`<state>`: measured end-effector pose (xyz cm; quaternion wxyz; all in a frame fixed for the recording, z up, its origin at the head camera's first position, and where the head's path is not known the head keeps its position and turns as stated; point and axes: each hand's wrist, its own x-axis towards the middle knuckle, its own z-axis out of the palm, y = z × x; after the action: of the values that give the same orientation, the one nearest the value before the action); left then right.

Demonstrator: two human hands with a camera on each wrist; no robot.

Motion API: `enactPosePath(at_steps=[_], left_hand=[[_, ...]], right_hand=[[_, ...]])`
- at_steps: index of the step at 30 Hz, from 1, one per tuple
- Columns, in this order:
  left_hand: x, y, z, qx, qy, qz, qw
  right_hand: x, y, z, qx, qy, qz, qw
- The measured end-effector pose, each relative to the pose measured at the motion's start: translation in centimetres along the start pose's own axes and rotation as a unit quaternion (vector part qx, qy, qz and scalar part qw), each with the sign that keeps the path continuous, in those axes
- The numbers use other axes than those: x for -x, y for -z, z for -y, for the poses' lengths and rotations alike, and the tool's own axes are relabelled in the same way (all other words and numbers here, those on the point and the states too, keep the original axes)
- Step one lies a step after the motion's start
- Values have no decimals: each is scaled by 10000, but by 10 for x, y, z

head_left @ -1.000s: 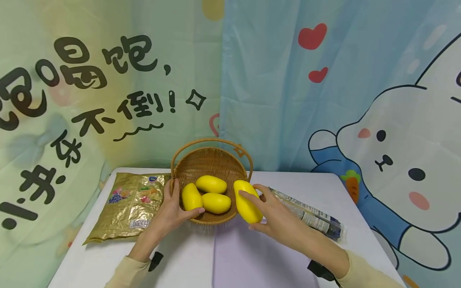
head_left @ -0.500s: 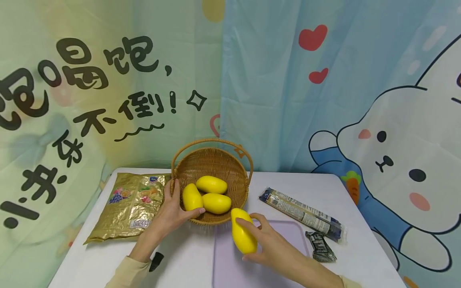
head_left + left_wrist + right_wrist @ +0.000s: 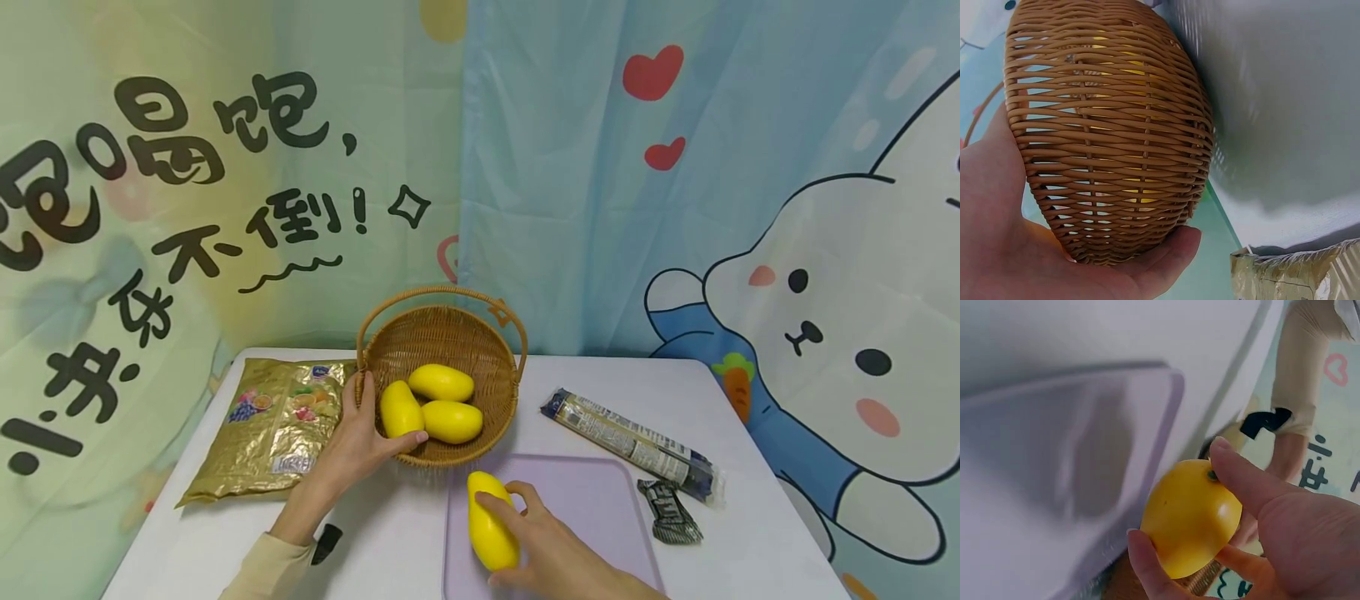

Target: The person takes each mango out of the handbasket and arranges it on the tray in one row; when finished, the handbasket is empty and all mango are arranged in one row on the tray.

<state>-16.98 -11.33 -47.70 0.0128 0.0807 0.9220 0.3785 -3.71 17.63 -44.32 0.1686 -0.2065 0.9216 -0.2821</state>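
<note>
My left hand (image 3: pixel 358 442) grips the left rim of a brown wicker basket (image 3: pixel 480 350), thumb inside and fingers round the outer wall. The basket tilts toward me and holds several yellow mangoes (image 3: pixel 441 383). In the left wrist view the woven side of the basket (image 3: pixel 1116 137) fills the palm. With thumb and fingers my right hand (image 3: pixel 551 542) holds another yellow mango (image 3: pixel 492 525) over the lilac tray (image 3: pixel 585 475). The right wrist view shows this mango (image 3: pixel 1191 519) between thumb and fingertips, above the tray's edge.
A gold snack bag (image 3: pixel 277 425) lies left of the basket on the white table (image 3: pixel 397 542). To the right are a long clear-and-blue packet (image 3: pixel 630 442) and a small dark wrapped packet (image 3: pixel 670 511). A printed curtain (image 3: pixel 540 183) hangs behind the table.
My right hand has carried the mango from beside the basket's right rim toward me, down over the tray. The left hand and the basket have stayed in place.
</note>
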Motion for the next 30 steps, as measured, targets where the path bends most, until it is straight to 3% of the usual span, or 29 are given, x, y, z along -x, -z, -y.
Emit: enactPosePath(at_steps=[6, 13, 30], left_hand=[[0, -1, 0, -26, -34, -74, 10000], [1, -1, -2, 4, -3, -18, 10000], [1, 0, -1, -52, 14, -25, 10000]], right_hand=[[-9, -16, 0, 243, -147, 73, 9996], [-16, -30, -3, 845, 5, -256, 9961], [-20, -37, -9, 824, 178, -303, 9960]])
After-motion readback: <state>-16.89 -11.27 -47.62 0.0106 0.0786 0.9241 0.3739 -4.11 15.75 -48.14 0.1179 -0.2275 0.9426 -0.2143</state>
